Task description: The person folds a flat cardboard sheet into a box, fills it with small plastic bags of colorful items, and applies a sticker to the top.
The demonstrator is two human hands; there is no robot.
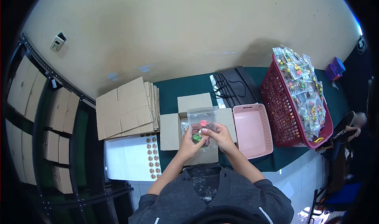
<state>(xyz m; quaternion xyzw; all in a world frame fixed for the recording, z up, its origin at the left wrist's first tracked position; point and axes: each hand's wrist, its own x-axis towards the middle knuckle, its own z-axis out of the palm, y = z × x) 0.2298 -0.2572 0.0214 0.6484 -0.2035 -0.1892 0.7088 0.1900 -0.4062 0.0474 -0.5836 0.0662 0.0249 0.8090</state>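
Observation:
Both of my hands hold a clear plastic bag (pixel 203 114) above an open cardboard box (pixel 169 132). Inside the bag are a red round piece (pixel 203 123), green round pieces (pixel 196 137) and a small pale round piece. My left hand (pixel 191 143) grips the bag's lower left side, its fingers partly behind the plastic. My right hand (pixel 221 137) has its thumb pressed on the bag's front near the pale piece. Part of another clear bag shows in the box, to the left of the held one.
Flattened cardboard (pixel 126 109) is stacked at left, above a white sheet (pixel 126 161) with rows of round brown stickers. At right are a pink tray (pixel 253 131) and a red basket (pixel 278 109) piled with filled bags. A black case (pixel 241 86) with cable lies behind. Another person sits far right.

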